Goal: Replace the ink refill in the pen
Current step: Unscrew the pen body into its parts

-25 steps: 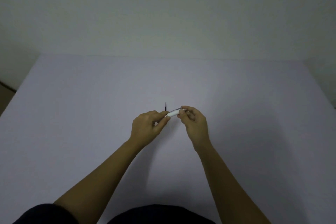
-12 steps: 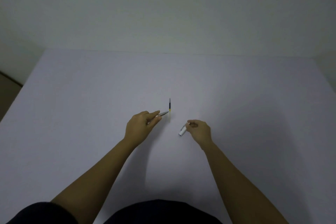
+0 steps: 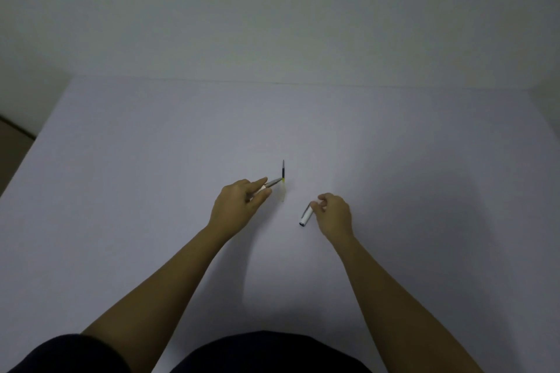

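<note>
My left hand (image 3: 239, 206) grips the front part of the pen (image 3: 272, 182), whose grey metal tip points up and to the right. A thin dark refill (image 3: 283, 171) with a yellow band at its near end lies on the table just beyond that tip. My right hand (image 3: 333, 215) holds the white pen cap (image 3: 306, 216) by its far end, low over the table; the cap's open dark end points toward me. The two hands are apart, with the cap separate from the pen.
A large white table (image 3: 151, 175) fills the view, with a plain wall behind it. Its left edge runs diagonally at the far left, beside a strip of brown floor (image 3: 12, 145). Dark clothing shows at the bottom edge.
One second ago both hands held the pen together at the centre. The right hand pulled the white cap off and carried it down to the right; the left hand stayed with the pen.
</note>
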The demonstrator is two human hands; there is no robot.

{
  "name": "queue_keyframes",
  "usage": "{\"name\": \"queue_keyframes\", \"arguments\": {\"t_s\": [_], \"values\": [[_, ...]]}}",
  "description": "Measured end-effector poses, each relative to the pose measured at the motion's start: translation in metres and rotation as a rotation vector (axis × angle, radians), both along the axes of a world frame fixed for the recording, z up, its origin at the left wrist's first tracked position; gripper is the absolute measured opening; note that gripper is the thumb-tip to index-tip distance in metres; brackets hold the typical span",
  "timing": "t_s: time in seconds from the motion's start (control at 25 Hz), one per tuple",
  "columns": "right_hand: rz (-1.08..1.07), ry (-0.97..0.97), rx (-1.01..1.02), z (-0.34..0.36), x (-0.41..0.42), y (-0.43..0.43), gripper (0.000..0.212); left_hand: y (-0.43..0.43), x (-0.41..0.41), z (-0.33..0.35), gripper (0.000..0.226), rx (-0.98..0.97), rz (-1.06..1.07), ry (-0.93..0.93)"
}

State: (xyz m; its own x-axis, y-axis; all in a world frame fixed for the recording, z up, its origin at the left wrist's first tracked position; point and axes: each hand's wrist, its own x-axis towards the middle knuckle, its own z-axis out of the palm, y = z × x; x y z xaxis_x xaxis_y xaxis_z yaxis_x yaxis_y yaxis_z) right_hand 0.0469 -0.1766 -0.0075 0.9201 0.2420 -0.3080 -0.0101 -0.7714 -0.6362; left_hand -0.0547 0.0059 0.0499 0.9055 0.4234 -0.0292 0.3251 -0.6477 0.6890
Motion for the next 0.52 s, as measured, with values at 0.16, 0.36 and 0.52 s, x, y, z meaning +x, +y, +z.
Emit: {"name": "queue_keyframes", "arguments": {"t_s": [0.16, 0.36, 0.52], "values": [[0.178, -0.143, 0.108, 0.043, 0.012, 0.005, 0.027, 0.006, -0.001, 0.015, 0.021, 0.004, -0.106, -0.031], [0.72, -0.107, 0.035, 0.12, 0.017, 0.025, 0.041, 0.015, -0.006, 0.05, 0.02, 0.299, -0.437, -0.11], [0.879, -0.056, -0.153, 0.136, 0.015, 0.03, 0.033, 0.01, -0.003, 0.057, 0.027, 0.279, -0.472, -0.074]]}}
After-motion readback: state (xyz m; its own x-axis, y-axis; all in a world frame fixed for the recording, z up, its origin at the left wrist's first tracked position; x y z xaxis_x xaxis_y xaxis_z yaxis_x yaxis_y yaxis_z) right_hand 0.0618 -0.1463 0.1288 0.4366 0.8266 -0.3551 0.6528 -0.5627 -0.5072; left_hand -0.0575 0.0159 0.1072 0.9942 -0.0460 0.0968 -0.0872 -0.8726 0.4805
